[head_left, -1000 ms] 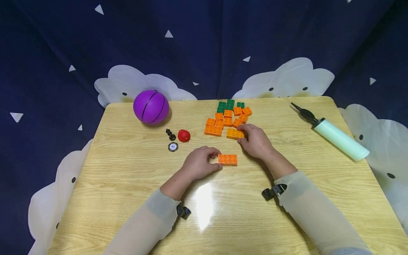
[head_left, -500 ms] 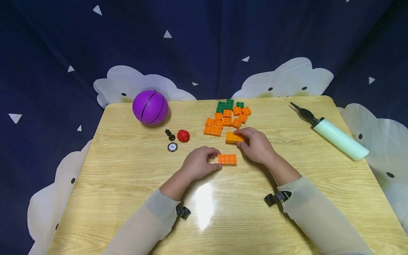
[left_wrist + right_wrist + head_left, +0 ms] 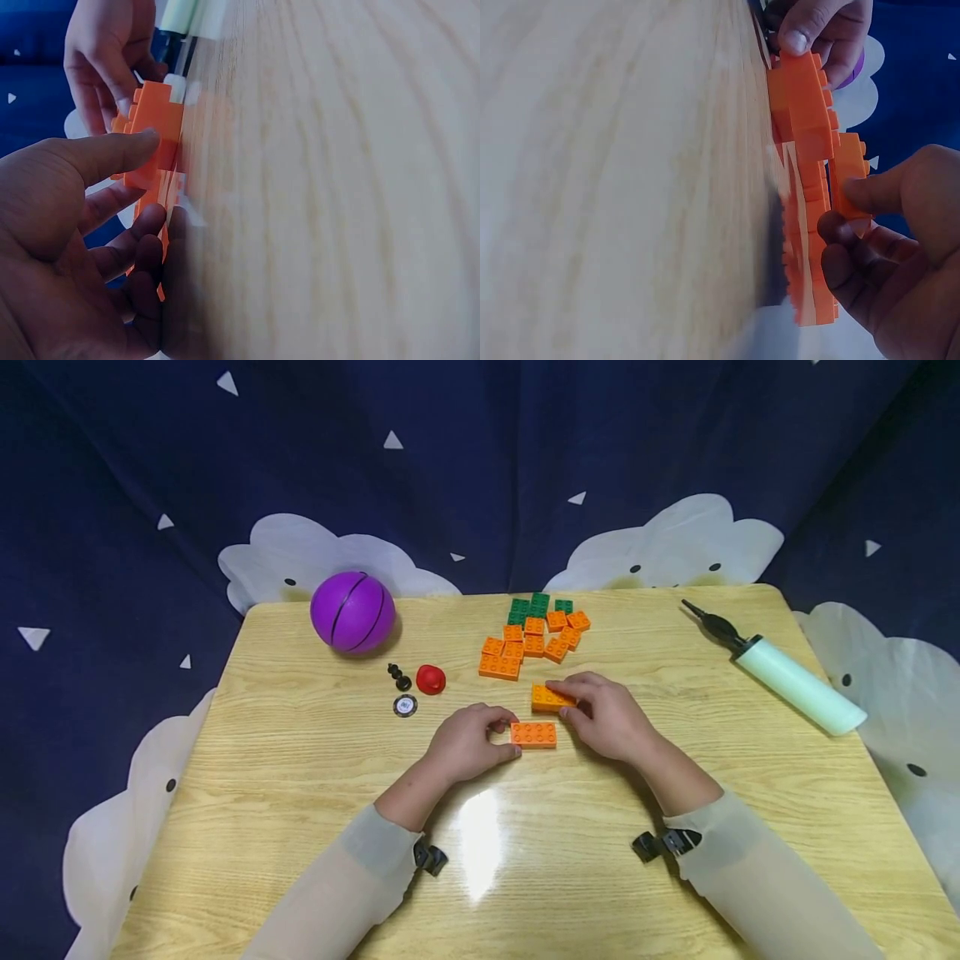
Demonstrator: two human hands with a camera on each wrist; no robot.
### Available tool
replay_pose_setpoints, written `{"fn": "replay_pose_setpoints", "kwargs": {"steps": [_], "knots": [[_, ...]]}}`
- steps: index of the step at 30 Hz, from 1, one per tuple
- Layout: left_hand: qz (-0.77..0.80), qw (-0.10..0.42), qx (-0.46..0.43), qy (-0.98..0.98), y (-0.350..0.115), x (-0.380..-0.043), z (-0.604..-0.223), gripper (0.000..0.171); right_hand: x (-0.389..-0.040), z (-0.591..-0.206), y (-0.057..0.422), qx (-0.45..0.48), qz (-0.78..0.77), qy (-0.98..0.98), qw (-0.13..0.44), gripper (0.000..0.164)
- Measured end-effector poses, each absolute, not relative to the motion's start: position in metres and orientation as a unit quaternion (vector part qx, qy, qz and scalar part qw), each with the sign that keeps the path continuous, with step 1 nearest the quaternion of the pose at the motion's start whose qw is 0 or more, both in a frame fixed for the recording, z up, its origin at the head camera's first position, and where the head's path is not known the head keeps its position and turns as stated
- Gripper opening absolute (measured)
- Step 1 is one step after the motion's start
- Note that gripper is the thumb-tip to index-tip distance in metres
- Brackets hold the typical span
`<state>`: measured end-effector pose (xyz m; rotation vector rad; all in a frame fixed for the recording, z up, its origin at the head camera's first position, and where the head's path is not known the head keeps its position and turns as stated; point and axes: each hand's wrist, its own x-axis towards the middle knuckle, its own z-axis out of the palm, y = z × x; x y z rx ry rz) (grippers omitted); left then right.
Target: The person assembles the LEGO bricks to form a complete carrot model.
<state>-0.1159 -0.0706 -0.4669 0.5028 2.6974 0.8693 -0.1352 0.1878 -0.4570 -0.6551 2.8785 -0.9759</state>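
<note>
My left hand (image 3: 468, 743) pinches the left end of an orange toy brick (image 3: 534, 735) between thumb and fingers, studs up. In the right wrist view this brick (image 3: 810, 109) sits on another orange brick (image 3: 779, 101), offset like a step. My right hand (image 3: 609, 717) pinches the right end of a lighter orange brick (image 3: 551, 698), just behind the left hand's brick. The right wrist view shows the lighter brick (image 3: 849, 176) raised off the table, a small gap apart from the stack. The undersides of both are hidden from the head view.
Several loose orange bricks (image 3: 499, 667) and several green bricks (image 3: 538, 603) lie at the back middle. On the left are a purple ball (image 3: 352, 612), a black chess piece (image 3: 400, 677), a red hat-shaped piece (image 3: 431, 680) and a round chip (image 3: 405, 706). A hand pump (image 3: 798, 685) lies right.
My right hand has drawn the lighter orange brick away from the loose pile, toward the front and near the other brick. The left hand stays in place with its brick.
</note>
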Motion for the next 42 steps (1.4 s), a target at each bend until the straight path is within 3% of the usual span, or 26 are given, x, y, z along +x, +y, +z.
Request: {"fn": "replay_pose_setpoints", "kwargs": {"steps": [42], "knots": [[0.29,0.134,0.172,0.932,-0.07,-0.115,-0.465,0.041,-0.099,-0.451,0.193,-0.268,-0.309,0.912,0.034,0.045]]}}
